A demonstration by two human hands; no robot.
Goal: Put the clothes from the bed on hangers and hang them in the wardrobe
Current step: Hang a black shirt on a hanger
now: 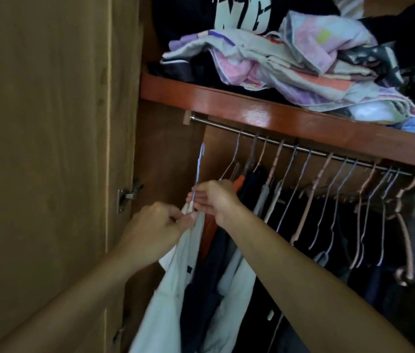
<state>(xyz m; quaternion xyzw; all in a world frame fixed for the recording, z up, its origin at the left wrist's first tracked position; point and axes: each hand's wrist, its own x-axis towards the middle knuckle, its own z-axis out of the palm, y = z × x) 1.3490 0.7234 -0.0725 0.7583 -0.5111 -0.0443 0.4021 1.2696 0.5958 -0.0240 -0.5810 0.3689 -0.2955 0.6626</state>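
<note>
A white garment [173,284] hangs on a light blue wire hanger [199,164], held up inside the open wardrobe. The hanger's hook is below the metal rail [226,126] and left of the hung clothes, apart from the rail. My right hand [216,197] pinches the hanger's neck just above the collar. My left hand [155,225] grips the garment's collar at the hanger's base. Both forearms reach up from the lower edge of the view.
The rail carries several hangers [328,189], some with dark clothes [249,189], some bare. A red-brown shelf [277,115] above it holds a pile of folded fabrics [290,62]. The open wardrobe door [43,149] stands at the left, with a hinge [124,197].
</note>
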